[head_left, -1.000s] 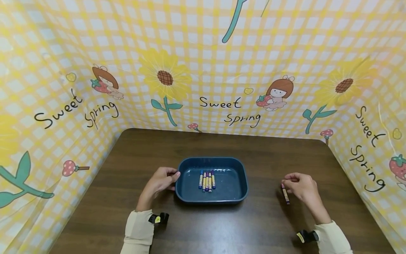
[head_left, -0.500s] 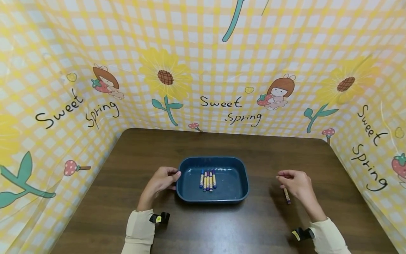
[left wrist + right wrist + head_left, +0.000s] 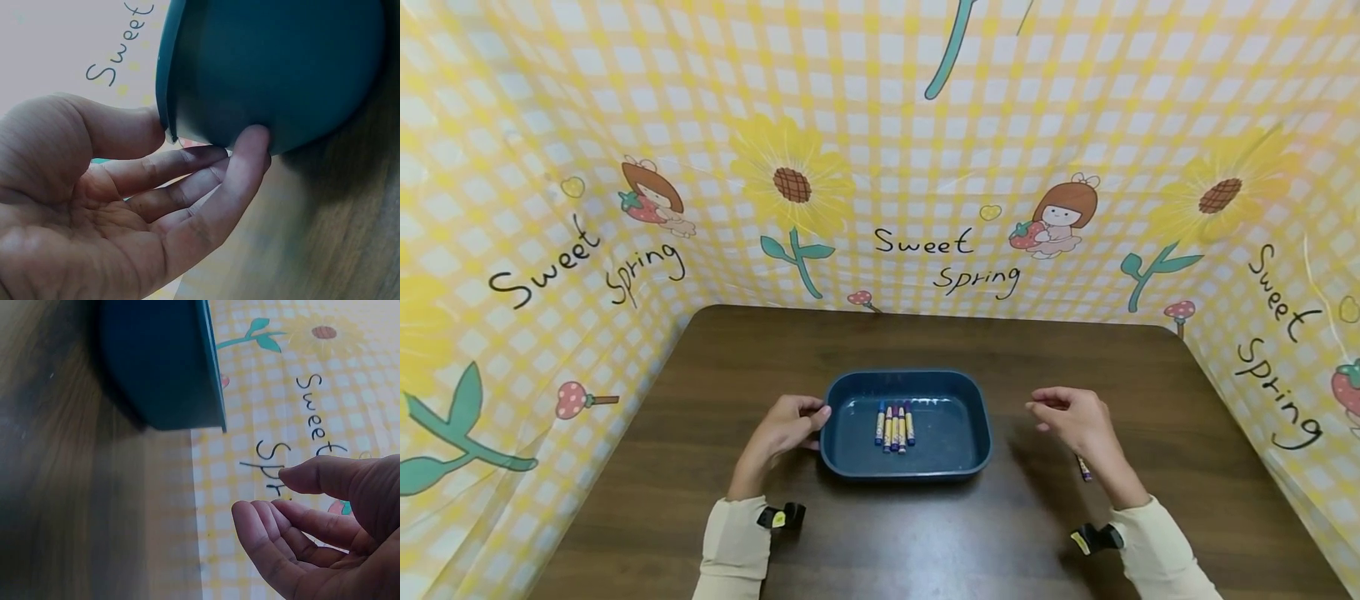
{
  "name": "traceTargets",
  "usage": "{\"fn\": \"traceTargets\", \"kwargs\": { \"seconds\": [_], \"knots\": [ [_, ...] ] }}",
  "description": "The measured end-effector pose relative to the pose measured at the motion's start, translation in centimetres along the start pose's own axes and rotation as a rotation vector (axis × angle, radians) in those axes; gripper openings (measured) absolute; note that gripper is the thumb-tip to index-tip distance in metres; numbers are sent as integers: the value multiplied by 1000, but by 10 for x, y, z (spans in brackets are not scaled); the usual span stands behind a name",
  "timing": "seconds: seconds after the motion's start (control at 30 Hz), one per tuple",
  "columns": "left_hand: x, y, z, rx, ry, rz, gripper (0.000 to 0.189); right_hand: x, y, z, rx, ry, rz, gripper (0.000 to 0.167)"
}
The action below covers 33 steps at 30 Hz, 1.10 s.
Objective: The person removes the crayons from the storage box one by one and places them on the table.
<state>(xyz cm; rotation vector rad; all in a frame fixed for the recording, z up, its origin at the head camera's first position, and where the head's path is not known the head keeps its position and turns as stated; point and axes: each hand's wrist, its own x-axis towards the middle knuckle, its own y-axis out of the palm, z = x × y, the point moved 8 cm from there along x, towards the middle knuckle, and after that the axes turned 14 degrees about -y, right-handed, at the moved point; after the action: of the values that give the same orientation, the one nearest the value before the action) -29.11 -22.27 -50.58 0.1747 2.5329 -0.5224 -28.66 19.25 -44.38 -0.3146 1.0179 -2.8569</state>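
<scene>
A dark blue tray (image 3: 951,437) stands on the table with several crayons (image 3: 895,427) in yellow wrappers lying side by side in it. At its left end my left hand (image 3: 786,431) grips the tray. In the left wrist view the thumb sits at the tray's rim (image 3: 164,94) and the fingertips lie against the outer wall. My right hand (image 3: 1078,425) is in the air to the right of the tray, holding nothing; thumb and bent fingers stand apart in the right wrist view. Another crayon (image 3: 1084,469) lies on the table, partly hidden by that hand.
The brown wooden table (image 3: 760,358) is enclosed at the back and both sides by a yellow checked cloth (image 3: 895,192) with printed flowers. Each wrist wears a black strap with a small camera (image 3: 1097,538).
My right hand has left the single crayon on the table and moved left toward the tray. My left hand stays at the tray's left end.
</scene>
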Motion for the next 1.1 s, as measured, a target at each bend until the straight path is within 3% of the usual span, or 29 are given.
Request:
{"fn": "traceTargets", "kwargs": {
  "seconds": [0.27,0.57,0.8,1.1],
  "knots": [
    [0,0,0,2,-6,-8,40,9,9,16,-3,-52,4,30],
    [2,2,0,14,-13,-7,40,19,27,40,82,-97,5,29],
    [1,0,0,12,-11,-16,39,28,53,59,154,-127,50,28],
    [1,-1,1,4,-8,-16,39,37,92,77,144,-157,116,23]
  ]
}}
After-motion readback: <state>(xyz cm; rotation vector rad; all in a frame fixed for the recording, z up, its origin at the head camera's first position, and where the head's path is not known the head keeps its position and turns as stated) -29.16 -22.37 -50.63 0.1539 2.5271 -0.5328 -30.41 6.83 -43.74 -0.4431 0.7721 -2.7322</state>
